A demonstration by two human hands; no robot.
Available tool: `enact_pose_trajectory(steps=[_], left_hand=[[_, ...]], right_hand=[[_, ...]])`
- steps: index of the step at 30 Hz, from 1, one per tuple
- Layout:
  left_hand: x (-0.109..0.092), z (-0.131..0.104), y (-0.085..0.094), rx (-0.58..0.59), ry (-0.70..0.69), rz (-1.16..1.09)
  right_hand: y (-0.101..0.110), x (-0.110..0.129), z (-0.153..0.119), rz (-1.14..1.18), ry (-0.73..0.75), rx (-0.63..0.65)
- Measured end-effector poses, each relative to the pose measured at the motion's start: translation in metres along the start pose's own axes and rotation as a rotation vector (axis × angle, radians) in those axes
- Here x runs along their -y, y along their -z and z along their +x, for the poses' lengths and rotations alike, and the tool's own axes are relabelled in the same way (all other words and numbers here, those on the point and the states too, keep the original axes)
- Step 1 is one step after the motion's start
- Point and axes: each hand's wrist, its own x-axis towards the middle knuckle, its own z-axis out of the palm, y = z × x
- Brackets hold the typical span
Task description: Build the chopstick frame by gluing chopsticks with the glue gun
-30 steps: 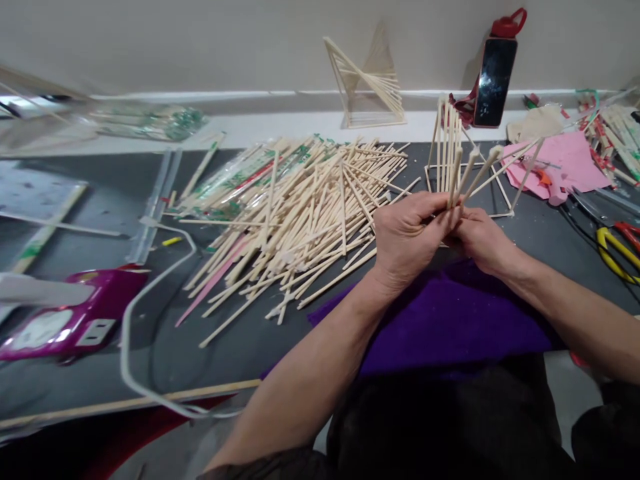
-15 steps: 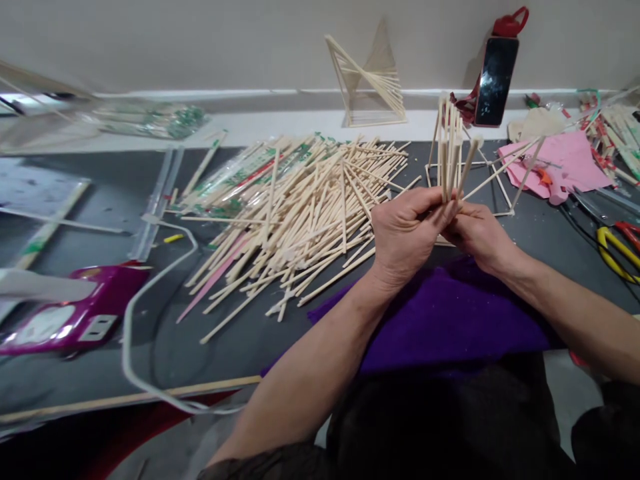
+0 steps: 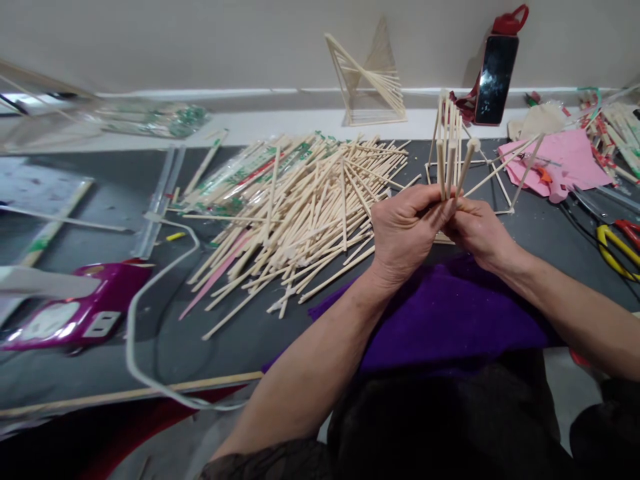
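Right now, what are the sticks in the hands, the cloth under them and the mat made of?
Sticks: pale, matte, squared ends, like the pile; looks like unfinished wood or bamboo. Both the left hand and right hand grip them.
Cloth: purple, soft, no sheen; probably felt or fleece.
Mat: dark grey, flat, dull; rubber or vinyl, can't tell.

**Operator body: bare forearms, dark clothing**

Left hand (image 3: 407, 233) and right hand (image 3: 477, 230) bare; no gloves, rings or watch visible; forearms uncovered to the elbow (dark sleeve edge at left elbow); dark, near-black garment over lap and torso.
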Motion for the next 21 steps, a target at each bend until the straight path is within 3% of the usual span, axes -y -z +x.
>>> enact_pose_trajectory(steps=[13,21], left_hand=[[0.0008,0.0025,0.0,-0.042,0.108,-0.078],[0.0003,0.0021,0.0006,-0.018,0.097,-0.079]], right_hand=[[-0.0008,0.0034,-0.0009,0.007,-0.019,0.011],[-0.0013,0.0018,0.0,0.028,-0.033,0.019]])
